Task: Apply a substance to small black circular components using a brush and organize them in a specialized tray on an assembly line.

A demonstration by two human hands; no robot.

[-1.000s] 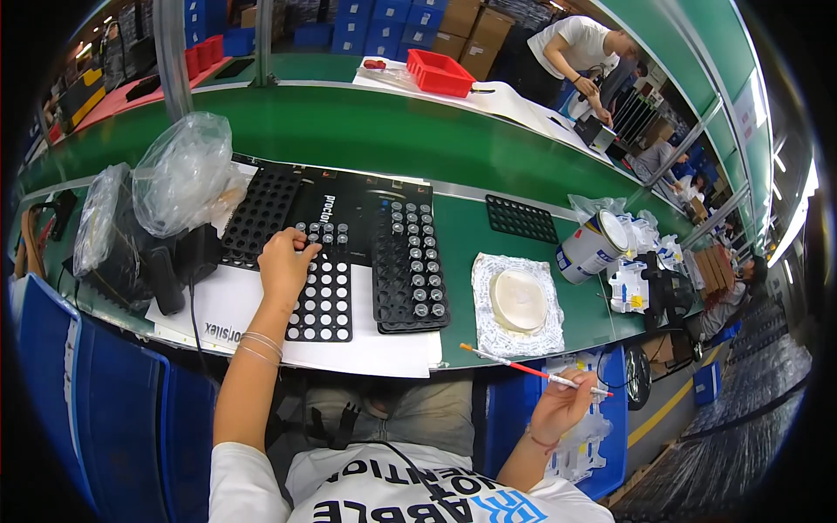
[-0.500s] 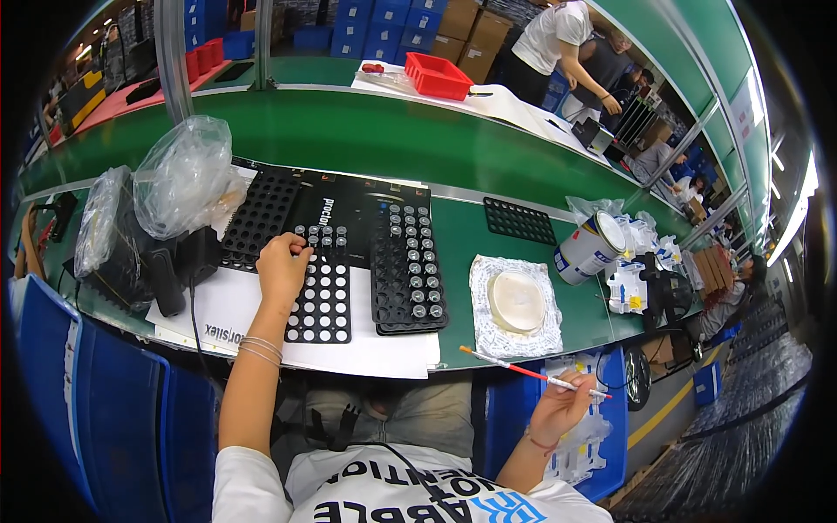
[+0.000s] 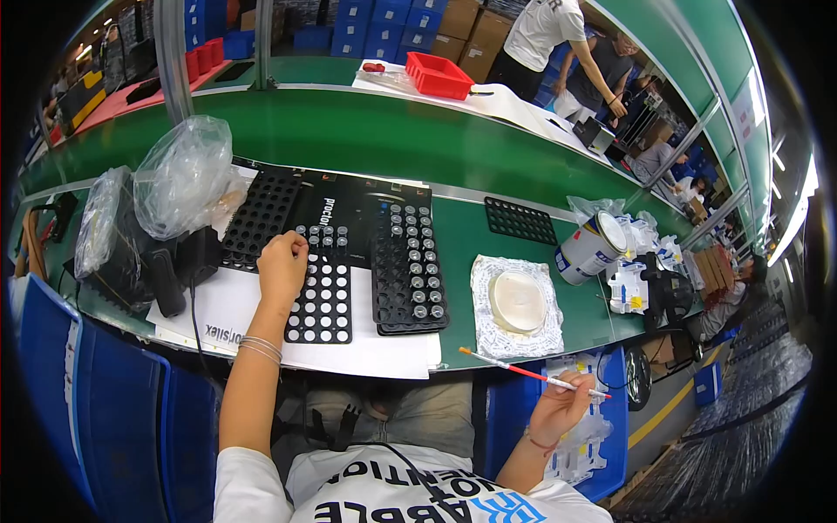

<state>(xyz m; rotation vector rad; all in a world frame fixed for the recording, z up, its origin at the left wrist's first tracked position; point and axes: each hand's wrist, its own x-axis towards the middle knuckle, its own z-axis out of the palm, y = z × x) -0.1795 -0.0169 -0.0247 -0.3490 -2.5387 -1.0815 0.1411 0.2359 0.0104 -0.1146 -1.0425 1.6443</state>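
My left hand is over the upper left part of a black perforated tray, fingertips pinched together. Whatever may be between them is too small or hidden to make out. White paper shows through the tray's lower holes, and a few small clear caps sit in its top rows. Beside it, a stack of black trays holds several more clear caps along its right side. My right hand, off the bench's front edge, grips a thin paintbrush with a red and white handle, its orange tip pointing left.
A round pale dish lies on a printed cloth right of the trays, with a tilted paint can behind it. Plastic bags and black devices crowd the left. Across the green partition, people stand near a red bin.
My left hand has shifted very slightly at the tray, its fingers still together. My right hand and the paintbrush hardly move. Across the partition, a person in white has moved left.
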